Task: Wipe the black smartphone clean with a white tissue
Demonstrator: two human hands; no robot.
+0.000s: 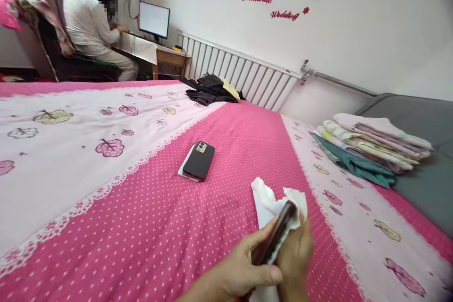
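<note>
At the bottom centre of the frame, the left hand (pixel 244 269) grips a dark phone (pixel 274 240); the right hand (pixel 295 255) presses a white tissue (pixel 265 200) around it. Another phone (pixel 198 160), perhaps atop a second, lies mid-frame on the pink bed (pixel 141 226).

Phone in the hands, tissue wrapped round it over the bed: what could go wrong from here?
1. The left hand grips the dark phone by its edges while the right hand presses the white tissue on it; it might slip onto the bedspread.
2. The two stacked phones lie loose on the soft bedspread, so leaning there could tip them.
</note>
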